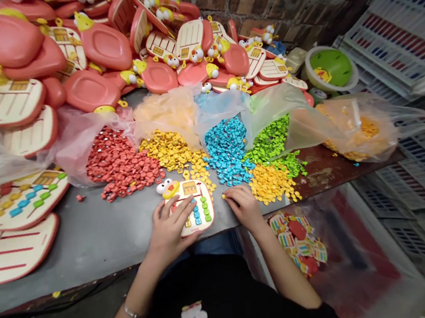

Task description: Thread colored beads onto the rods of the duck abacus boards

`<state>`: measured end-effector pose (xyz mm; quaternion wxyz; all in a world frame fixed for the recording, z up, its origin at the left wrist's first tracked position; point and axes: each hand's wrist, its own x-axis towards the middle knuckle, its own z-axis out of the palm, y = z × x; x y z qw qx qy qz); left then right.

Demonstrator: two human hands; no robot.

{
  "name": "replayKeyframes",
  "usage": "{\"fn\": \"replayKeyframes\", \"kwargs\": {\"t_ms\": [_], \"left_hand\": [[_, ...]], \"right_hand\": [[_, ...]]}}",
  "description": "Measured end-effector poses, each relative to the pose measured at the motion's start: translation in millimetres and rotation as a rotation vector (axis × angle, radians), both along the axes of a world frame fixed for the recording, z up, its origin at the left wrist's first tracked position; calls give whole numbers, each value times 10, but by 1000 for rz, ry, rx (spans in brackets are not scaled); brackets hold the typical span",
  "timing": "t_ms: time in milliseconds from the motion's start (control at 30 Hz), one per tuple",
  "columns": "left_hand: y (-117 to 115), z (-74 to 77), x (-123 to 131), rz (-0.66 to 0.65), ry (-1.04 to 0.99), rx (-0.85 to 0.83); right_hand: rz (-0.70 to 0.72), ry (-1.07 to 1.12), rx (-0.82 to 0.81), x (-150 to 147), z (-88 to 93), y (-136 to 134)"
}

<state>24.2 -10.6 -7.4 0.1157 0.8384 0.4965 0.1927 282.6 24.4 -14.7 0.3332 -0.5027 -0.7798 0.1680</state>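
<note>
A cream toy board [185, 204] with a yellow duck-like head and big white eyes lies on the table in front of me. Rows of blue and green beads show on it; red and yellow ones are partly covered by fingers. My left hand [169, 222] rests across the board's left side, fingers spread over its face, thumb near the lower edge. Just right of the board, my right hand [245, 207] pinches a small yellow bead [223, 196] between thumb and forefinger. Beside that hand is a pile of orange-yellow beads [272, 182].
Heaps of red beads [119, 163], yellow beads [170, 149], blue beads [226, 146] and green beads [274, 138] spill from plastic bags. Behind them, red-backed toy boards [105, 45] are stacked high. A box at lower right holds boards with beads [302, 243].
</note>
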Motion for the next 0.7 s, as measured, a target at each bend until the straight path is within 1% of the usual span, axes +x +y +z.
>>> {"fn": "replayKeyframes", "kwargs": {"t_ms": [200,467,600,700], "left_hand": [[-3,-3,0,5,-21,6],[-2,38,19,10,-48,7],[-4,29,18,10,-60,-1],[-6,19,13,17,-64,-11]], "right_hand": [[-41,-99,73,-19,39,2],[-54,-154,70,-42,23,-8],[-1,-75,63,-99,62,60],[65,-22,29,-201,124,210]]}}
